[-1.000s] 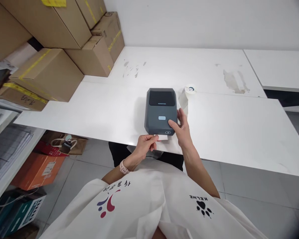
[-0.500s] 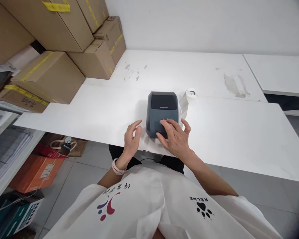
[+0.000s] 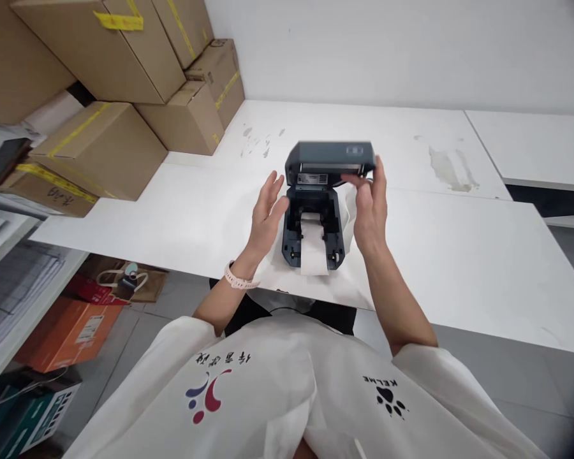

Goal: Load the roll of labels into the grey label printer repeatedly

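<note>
The right hand [image 3: 370, 213] is gripping the right end of the printer's raised lid [image 3: 330, 155], one finger reaching along its underside. The left hand [image 3: 268, 220] is hovering open at the printer's opposite side, its fingers parted and its thumb pointing toward the hinge; whether it is touching the casing cannot be told. Between the hands, the printer base [image 3: 293, 245] is lying open on the bench [image 3: 459, 255], and a white paper strip [image 3: 314, 252] is running out of its interior over the front edge. A loose curl of paper [image 3: 349, 201] is resting between the base and the right hand. A pale wristband [image 3: 239, 277] is encircling the left wrist. Farther out, beyond the left hand, taped cartons [image 3: 100, 146] are standing stacked; below them, left of the left forearm, an orange box [image 3: 71, 335] is sitting near the floor.
</note>
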### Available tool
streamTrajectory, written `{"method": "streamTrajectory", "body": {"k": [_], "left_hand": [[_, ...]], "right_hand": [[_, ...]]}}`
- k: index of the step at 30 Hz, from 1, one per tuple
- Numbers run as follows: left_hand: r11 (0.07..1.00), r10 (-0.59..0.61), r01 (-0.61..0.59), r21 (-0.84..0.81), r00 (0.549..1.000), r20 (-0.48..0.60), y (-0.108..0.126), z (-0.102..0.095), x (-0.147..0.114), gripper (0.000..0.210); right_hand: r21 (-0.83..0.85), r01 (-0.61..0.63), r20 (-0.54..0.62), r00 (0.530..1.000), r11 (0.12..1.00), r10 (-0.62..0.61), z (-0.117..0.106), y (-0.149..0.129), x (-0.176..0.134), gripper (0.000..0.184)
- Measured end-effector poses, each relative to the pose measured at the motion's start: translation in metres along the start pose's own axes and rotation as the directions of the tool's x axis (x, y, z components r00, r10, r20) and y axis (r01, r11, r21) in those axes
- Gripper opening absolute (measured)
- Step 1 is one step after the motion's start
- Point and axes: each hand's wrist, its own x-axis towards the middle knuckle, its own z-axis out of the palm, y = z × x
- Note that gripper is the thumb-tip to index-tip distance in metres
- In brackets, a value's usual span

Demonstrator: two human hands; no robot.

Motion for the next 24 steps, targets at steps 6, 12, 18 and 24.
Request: {"method": "streamTrajectory", "body": {"k": [6, 12, 18, 24], "left_hand": [[0.951, -0.29, 0.284, 0.119, 0.956, 0.04, -0.048, 0.021, 0.016, 0.088], [0.937, -0.307, 0.302, 0.177, 0.952, 0.0, -0.052, 0.028, 0.011, 0.09], [0.93, -0.287, 0.285, 0.232, 0.958, -0.024, -0.043, 0.028, 0.008, 0.093], [0.942, -0.268, 0.27, 0.197, 0.963, -0.037, -0.047, 0.027, 0.006, 0.086]], "right_hand": [[-0.312, 0.223, 0.059, 0.975, 0.923, -0.216, 0.01, 0.001, 0.067, 0.062], [-0.534, 0.553, 0.77, 0.631, 0.64, 0.097, 0.04, 0.01, 0.071, 0.029], [-0.435, 0.578, 0.883, 0.425, 0.69, 0.201, 0.061, 0.014, 0.081, 0.034], [-0.074, 0.292, 0.916, 0.397, 0.953, -0.05, -0.021, 0.003, 0.085, 0.036]]}}
